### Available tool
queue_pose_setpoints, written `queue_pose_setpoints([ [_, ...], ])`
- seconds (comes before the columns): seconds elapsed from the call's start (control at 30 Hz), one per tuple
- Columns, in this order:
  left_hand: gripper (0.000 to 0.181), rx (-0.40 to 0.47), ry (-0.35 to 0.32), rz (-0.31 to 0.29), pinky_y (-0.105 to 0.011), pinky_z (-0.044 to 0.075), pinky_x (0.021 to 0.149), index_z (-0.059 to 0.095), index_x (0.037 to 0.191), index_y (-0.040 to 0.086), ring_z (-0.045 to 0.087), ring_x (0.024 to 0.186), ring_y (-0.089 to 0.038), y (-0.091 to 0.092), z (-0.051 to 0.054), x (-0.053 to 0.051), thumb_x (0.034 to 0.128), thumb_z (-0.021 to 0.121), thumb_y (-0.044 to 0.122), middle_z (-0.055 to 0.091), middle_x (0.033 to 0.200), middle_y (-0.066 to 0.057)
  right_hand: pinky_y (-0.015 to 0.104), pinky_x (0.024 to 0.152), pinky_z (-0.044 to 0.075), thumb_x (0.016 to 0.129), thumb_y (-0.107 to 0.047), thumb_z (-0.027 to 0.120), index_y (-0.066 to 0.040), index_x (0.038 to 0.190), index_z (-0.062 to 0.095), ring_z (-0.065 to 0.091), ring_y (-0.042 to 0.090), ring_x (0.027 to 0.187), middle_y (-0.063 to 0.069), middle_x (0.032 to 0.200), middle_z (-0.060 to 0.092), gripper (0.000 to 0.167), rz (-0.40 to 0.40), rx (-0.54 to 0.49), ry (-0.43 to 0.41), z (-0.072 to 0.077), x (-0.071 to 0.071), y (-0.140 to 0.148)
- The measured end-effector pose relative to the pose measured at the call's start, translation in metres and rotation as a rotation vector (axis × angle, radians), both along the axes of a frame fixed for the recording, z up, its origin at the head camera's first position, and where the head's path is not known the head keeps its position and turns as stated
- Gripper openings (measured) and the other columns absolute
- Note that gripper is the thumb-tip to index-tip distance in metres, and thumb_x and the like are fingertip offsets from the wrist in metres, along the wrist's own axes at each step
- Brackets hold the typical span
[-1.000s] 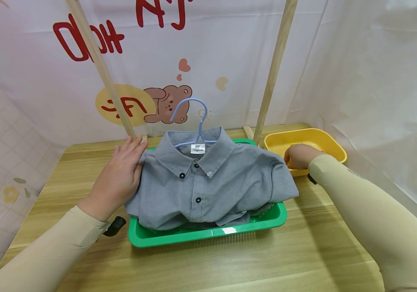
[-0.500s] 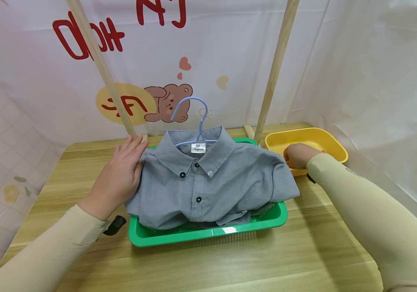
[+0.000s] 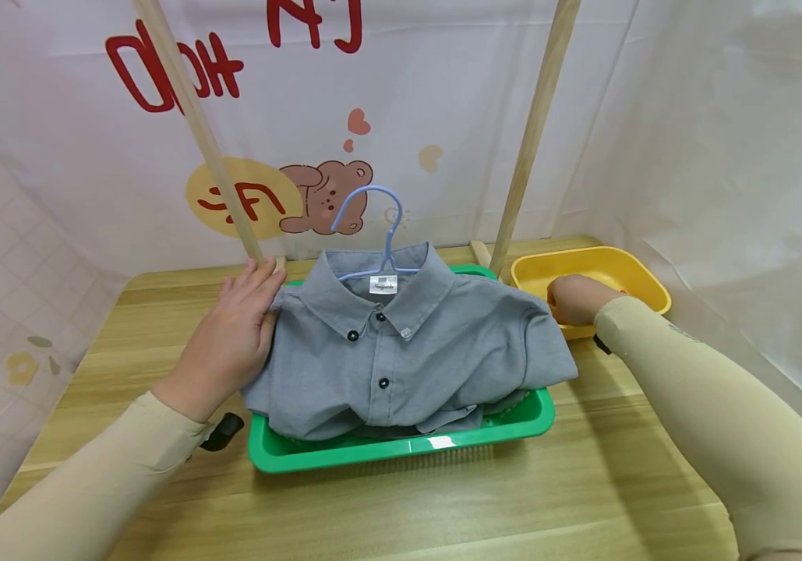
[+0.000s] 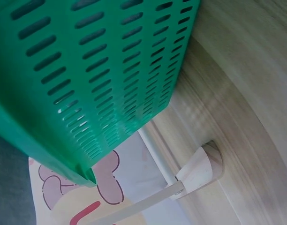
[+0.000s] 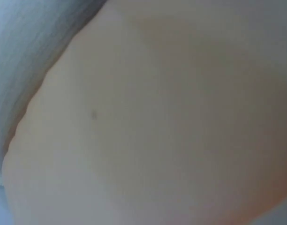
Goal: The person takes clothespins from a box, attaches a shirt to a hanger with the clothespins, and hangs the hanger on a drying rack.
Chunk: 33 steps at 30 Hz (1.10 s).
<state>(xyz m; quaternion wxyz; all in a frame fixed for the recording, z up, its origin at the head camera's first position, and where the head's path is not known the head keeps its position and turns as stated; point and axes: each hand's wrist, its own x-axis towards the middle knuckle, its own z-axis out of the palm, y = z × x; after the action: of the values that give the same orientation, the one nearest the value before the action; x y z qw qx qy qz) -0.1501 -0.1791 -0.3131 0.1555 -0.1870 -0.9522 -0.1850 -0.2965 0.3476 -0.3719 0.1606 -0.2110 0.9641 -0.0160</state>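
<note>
A grey shirt (image 3: 408, 351) is lying in a green basket (image 3: 344, 457) in the middle of the desk (image 3: 401, 514). Its collar is facing 12 o'clock. A blue hanger (image 3: 390, 248) is sitting inside the collar, and its hook is sticking up at 12 o'clock. A little white tag (image 3: 383, 284) is showing just under it.

The left hand (image 3: 228, 335) is resting at the shirt's 9 o'clock edge. It is touching the cloth, its fingers are lying straight, and it isn't gripping anything. The fingers are pointing to 1 o'clock.

The right hand (image 3: 578, 300) is reaching into a yellow tray (image 3: 607, 273), between 2 and 3 o'clock from the shirt. Its fingers are hiding, so I can't tell how far they are bending or if they are holding something. The right wrist view is too blurry to help.

Behind the basket, one wooden pole (image 3: 197, 125) is standing between 10 and 11 o'clock, and another is standing at 1 o'clock. A picture bear (image 3: 333, 195) is smiling on the white sheet (image 3: 471, 86) at 11 o'clock.
</note>
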Motion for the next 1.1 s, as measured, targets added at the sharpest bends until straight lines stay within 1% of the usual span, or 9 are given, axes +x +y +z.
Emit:
queue_pose_setpoints([
  [0.1,0.053,0.002,-0.001,-0.001,-0.070,0.026,0.124,0.047,0.156,-0.001,0.034,0.155,-0.048,0.001,0.000,0.000,0.1037,0.054,0.002,0.042,0.165,-0.024,0.029,0.056,0.026,0.088,-0.007,0.061,-0.014,0.068,0.047,0.031,0.013,0.057,-0.005,0.062,0.031,0.025,-0.057,-0.024,-0.017,0.004,0.002,-0.001],
  [0.17,0.053,0.002,-0.001,0.000,-0.070,0.026,0.124,0.047,0.156,-0.001,0.034,0.155,-0.048,0.000,0.000,0.000,0.1036,0.054,0.002,0.042,0.165,-0.024,0.030,0.057,0.036,0.092,-0.014,0.063,-0.009,0.075,0.055,0.041,0.016,0.059,-0.001,0.065,0.044,0.020,-0.084,-0.029,-0.009,0.008,0.004,-0.003],
  [0.27,0.053,0.003,0.003,0.000,-0.070,0.027,0.123,0.048,0.155,-0.002,0.034,0.155,-0.048,0.000,-0.001,-0.001,0.1031,0.054,0.002,0.042,0.165,-0.024,0.043,0.074,0.056,0.096,-0.023,0.067,0.002,0.098,0.066,0.064,0.027,0.076,0.014,0.088,0.069,0.025,-0.113,-0.038,0.008,0.016,0.010,-0.006],
  [0.4,0.053,0.003,0.007,-0.002,-0.071,0.028,0.123,0.048,0.155,-0.002,0.035,0.155,-0.048,0.000,-0.001,-0.001,0.1030,0.054,0.002,0.042,0.164,-0.024,0.058,0.095,0.057,0.097,-0.019,0.068,0.011,0.132,0.060,0.072,0.041,0.102,0.030,0.124,0.071,0.047,-0.100,-0.040,0.025,0.024,0.015,-0.008],
  [0.5,0.053,0.001,0.007,-0.004,-0.071,0.028,0.123,0.048,0.155,-0.002,0.035,0.154,-0.049,0.000,-0.001,-0.002,0.1030,0.054,0.002,0.043,0.164,-0.024,0.056,0.092,0.058,0.097,-0.014,0.066,0.010,0.144,0.053,0.071,0.039,0.095,0.028,0.121,0.073,0.055,-0.084,-0.043,0.025,0.026,0.017,-0.006],
  [0.63,0.053,0.002,0.008,-0.006,-0.071,0.028,0.123,0.048,0.155,-0.002,0.035,0.155,-0.048,0.000,-0.001,-0.002,0.1028,0.055,0.002,0.043,0.164,-0.024,0.053,0.083,0.057,0.093,-0.011,0.067,0.007,0.140,0.057,0.067,0.032,0.084,0.022,0.105,0.074,0.052,-0.082,-0.091,0.046,0.029,0.016,-0.006],
  [0.77,0.053,0.003,0.002,-0.006,-0.070,0.028,0.123,0.048,0.155,-0.002,0.034,0.155,-0.048,-0.001,-0.001,-0.001,0.1031,0.054,0.003,0.043,0.164,-0.024,0.050,0.079,0.056,0.091,-0.011,0.068,0.004,0.132,0.058,0.064,0.030,0.082,0.022,0.102,0.070,0.045,-0.113,-0.157,0.077,0.036,0.016,-0.009],
  [0.97,0.052,0.008,-0.002,-0.006,-0.071,0.027,0.123,0.048,0.155,-0.002,0.034,0.156,-0.048,-0.001,0.000,-0.001,0.1033,0.053,0.003,0.042,0.164,-0.024,0.039,0.067,0.053,0.096,-0.011,0.063,0.002,0.136,0.056,0.064,0.027,0.077,0.026,0.115,0.067,0.043,-0.157,-0.265,0.130,0.062,0.025,-0.020],
  [1.1,0.053,0.004,0.001,-0.006,-0.071,0.028,0.122,0.047,0.155,-0.002,0.034,0.155,-0.048,-0.001,0.000,-0.002,0.1035,0.053,0.003,0.042,0.165,-0.024,0.042,0.074,0.057,0.100,-0.011,0.064,0.001,0.137,0.057,0.070,0.031,0.093,0.025,0.120,0.068,0.040,-0.149,-0.348,0.186,0.082,0.039,-0.031],
])
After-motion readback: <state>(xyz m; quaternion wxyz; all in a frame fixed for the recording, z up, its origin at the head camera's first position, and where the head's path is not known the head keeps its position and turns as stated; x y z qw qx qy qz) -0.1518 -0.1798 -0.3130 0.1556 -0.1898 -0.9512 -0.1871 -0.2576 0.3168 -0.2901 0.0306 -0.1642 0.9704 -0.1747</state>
